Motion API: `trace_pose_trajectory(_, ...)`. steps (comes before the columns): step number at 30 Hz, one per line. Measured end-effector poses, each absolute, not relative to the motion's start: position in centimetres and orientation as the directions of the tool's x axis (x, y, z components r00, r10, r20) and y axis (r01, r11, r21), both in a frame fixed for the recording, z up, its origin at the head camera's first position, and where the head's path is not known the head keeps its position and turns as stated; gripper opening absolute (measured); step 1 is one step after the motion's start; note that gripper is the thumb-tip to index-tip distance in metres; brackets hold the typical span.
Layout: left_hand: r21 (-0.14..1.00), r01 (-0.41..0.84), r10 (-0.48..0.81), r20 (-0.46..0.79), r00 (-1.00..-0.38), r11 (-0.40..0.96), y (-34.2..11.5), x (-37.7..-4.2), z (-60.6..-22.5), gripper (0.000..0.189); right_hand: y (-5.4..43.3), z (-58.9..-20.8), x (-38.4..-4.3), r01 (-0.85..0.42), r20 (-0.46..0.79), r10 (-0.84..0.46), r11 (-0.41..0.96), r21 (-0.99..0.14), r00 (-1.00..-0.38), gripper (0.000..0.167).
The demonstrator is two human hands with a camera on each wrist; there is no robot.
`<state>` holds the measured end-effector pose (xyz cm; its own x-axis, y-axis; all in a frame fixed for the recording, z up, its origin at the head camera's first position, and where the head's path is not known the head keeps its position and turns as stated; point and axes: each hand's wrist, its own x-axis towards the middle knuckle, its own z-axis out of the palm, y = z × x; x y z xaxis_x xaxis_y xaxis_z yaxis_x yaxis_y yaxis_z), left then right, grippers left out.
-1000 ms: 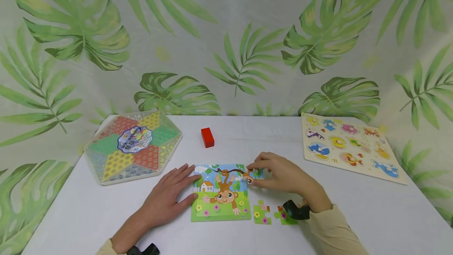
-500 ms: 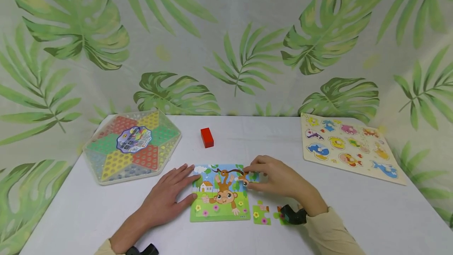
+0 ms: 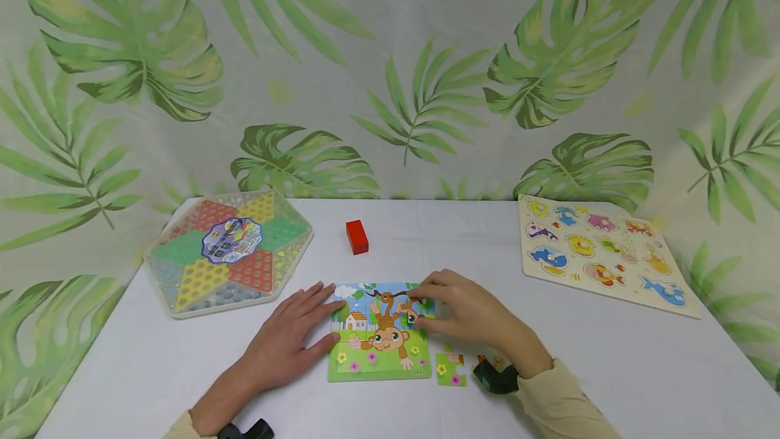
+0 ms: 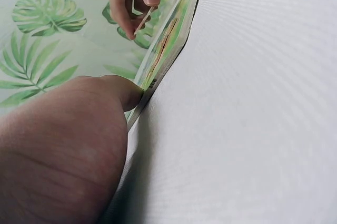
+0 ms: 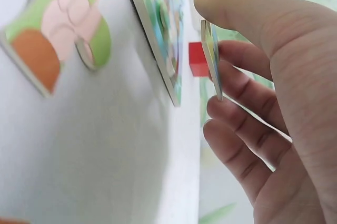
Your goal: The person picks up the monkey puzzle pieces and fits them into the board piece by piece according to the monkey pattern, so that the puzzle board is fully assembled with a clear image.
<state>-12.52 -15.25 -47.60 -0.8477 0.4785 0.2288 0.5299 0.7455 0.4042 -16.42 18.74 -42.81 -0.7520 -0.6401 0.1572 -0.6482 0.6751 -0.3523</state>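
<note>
A jigsaw board (image 3: 359,370) with a monkey picture lies flat on the white table. My left hand (image 3: 289,344) rests at its left edge, fingers spread and mostly straight, the thumb touching the edge. Above the board's upper right part, my right hand (image 3: 466,310) pinches a puzzle piece (image 5: 212,58) between thumb and fingers. In the left wrist view this piece is tilted and apart from the board. A loose puzzle piece (image 3: 449,371) lies by the board's lower right corner. Another is mostly hidden behind the right wrist camera.
Beyond the board lies a red block (image 3: 357,238). A hexagonal Chinese checkers box (image 3: 280,273) is at the back left. At the back right lies a wooden knob puzzle (image 3: 567,281) with sea animals. A leaf-patterned cloth (image 3: 426,87) hangs behind the table.
My right hand has moved left with the puzzle piece, farther over the board. My left hand has stayed at the board's left edge.
</note>
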Motion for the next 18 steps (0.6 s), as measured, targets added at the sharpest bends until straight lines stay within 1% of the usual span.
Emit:
trace_pose_trajectory(6,0.410,0.522,0.475,0.218,-0.853,0.748,-15.2,-12.5,-47.7,0.052,18.2,-43.1,-16.1,-0.646,0.131,-0.650,0.671,-0.363,-0.749,0.042)
trace_pose_trajectory(10,0.411,0.519,0.475,0.211,-0.854,0.750,-15.2,-12.5,-47.7,0.052,17.8,-43.1,-15.9,-0.649,0.112,-0.658,0.675,-0.351,-0.745,0.041)
trace_pose_trajectory(18,0.398,0.523,0.477,0.218,-0.852,0.753,-15.2,-12.6,-47.7,0.053,17.2,-43.5,-15.9,-0.682,0.110,-0.688,0.660,-0.314,-0.717,0.042)
